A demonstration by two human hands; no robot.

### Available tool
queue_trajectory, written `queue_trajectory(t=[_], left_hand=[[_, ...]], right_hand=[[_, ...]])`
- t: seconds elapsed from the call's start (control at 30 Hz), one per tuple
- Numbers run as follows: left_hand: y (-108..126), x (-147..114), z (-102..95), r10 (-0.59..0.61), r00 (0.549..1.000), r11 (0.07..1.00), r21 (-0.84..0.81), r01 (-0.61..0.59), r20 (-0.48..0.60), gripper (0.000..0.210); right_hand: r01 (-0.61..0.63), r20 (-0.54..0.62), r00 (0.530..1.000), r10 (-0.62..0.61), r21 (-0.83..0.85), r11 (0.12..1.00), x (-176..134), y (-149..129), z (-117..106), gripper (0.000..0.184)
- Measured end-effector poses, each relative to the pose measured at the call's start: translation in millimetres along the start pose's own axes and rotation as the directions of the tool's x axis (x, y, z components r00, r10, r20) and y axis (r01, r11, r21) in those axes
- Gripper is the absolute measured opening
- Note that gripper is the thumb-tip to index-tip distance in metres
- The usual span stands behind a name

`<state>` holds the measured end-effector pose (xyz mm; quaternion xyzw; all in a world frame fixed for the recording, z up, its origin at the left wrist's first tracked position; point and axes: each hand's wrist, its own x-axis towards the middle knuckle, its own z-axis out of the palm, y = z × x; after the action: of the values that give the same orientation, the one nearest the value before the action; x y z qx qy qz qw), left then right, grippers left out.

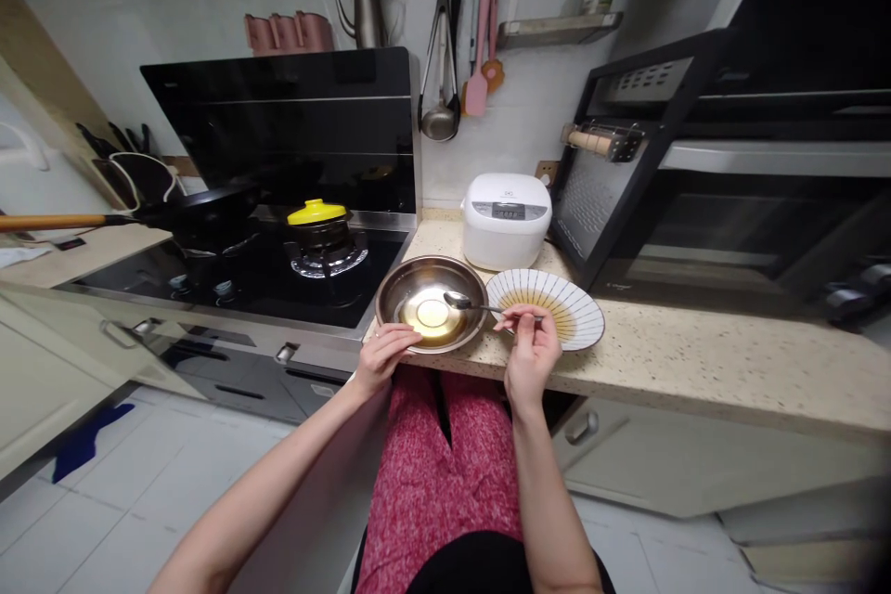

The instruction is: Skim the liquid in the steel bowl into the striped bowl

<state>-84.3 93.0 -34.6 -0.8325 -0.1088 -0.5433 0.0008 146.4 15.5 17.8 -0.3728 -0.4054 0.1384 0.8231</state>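
Observation:
A metal bowl (pixel 393 297) with a yellowish liquid in its bottom sits at the counter's front edge. My left hand (pixel 384 353) grips its near left rim, fingers over the edge. In my right hand (pixel 533 348) a metal spoon (pixel 458 300) is pinched by its handle. The spoon's head is over the right side of the bowl; whether it holds liquid I cannot tell. Under my right hand lies a white striped plate (pixel 588 311), with brownish yellow showing in its middle.
Behind the bowl stands a white rice cooker (pixel 507 221). To the left, the stove (pixel 264 283) bears a small pot with a yellow lid (pixel 316 212) and a black wok (pixel 201 209) with a wooden handle. At right stands an oven (pixel 752 232). Utensils (pixel 477 93) hang on the wall.

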Motion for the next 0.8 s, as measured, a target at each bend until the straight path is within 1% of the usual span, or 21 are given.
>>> queue_trajectory(t=[0.2, 0.4, 0.53, 0.63, 0.8], left_hand=[[-2, -2, -1.0, -0.018, 1.0, 1.0, -0.01, 0.018, 0.008, 0.027], [-3, -3, 0.0, -0.007, 1.0, 1.0, -0.001, 0.007, 0.013, 0.027], [-3, -3, 0.7, 0.011, 1.0, 1.0, 0.008, -0.011, 0.0, 0.027], [-3, -4, 0.2, -0.003, 1.0, 1.0, 0.017, 0.003, 0.013, 0.027], [-4, -5, -0.3, -0.016, 1.0, 1.0, 0.018, 0.015, 0.015, 0.027]], right_hand=[[0.05, -0.145, 0.988, -0.054, -0.03, 0.998, 17, -5, -10, 0.025], [0.085, -0.219, 0.97, -0.106, -0.101, 0.991, 19, -7, -30, 0.025], [0.104, -0.23, 0.963, -0.141, -0.167, 0.98, 16, -7, -38, 0.027], [0.119, -0.222, 0.961, -0.168, -0.216, 0.969, 13, -8, -41, 0.027], [0.167, -0.177, 0.96, -0.219, -0.269, 0.949, 9, -7, -42, 0.026]])
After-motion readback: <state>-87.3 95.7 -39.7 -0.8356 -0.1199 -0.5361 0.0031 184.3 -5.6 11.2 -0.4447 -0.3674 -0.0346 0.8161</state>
